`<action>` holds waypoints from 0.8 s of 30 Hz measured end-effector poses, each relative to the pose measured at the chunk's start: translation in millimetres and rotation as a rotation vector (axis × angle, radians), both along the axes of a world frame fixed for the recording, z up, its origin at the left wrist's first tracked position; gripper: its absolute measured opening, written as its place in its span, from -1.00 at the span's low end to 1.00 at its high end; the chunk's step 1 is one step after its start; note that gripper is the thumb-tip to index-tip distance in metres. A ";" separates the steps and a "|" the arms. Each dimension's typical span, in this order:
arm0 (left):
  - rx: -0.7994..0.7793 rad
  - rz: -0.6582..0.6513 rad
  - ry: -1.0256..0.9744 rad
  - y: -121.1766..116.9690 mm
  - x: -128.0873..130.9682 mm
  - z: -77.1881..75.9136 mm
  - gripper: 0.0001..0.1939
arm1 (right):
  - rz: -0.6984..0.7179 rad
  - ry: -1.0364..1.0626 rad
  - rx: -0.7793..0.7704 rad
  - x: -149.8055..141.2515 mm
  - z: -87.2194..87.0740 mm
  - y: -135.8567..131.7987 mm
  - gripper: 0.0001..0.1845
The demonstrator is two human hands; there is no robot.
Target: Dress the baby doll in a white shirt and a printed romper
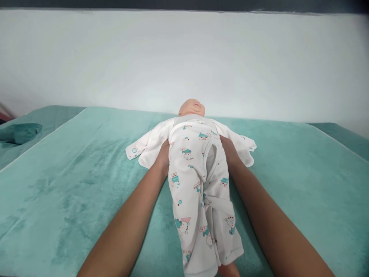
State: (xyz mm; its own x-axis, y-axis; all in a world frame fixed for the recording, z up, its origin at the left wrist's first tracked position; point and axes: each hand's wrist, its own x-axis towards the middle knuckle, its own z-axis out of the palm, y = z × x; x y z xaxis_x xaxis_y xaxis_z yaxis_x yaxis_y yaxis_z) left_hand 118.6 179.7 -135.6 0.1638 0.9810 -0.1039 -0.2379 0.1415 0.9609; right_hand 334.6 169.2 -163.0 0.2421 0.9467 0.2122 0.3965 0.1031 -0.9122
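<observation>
A baby doll [192,108] lies on its back on a teal blanket [72,173], head away from me. It wears a white romper [198,184] printed with small teal and pink animals. One bare foot shows at the bottom edge. My left hand [163,156] presses against the doll's left side at the waist. My right hand [229,150] lies against the other side. The fingers of both hands are tucked under or behind the cloth and do not show.
The blanket covers a wide flat surface against a white wall [184,65]. A folded teal cloth [20,132] sits at the far left edge. A darker teal sheet shows at both far corners.
</observation>
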 end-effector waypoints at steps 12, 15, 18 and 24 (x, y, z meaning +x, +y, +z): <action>0.395 0.303 0.585 16.8 -14.9 -4.3 -0.81 | -0.258 -0.065 0.220 -1.9 8.7 -5.0 -0.74; 0.518 0.342 0.614 22.4 -15.7 -5.4 -0.78 | -0.150 -0.095 0.279 -4.1 14.4 3.9 -0.76; 0.571 0.289 0.598 28.8 -16.1 -3.8 -0.80 | 0.015 -0.089 0.268 -0.8 20.5 17.7 -0.80; 0.531 0.172 0.548 35.2 -16.6 2.8 -0.78 | 0.308 -0.132 0.154 9.0 40.0 37.5 -0.89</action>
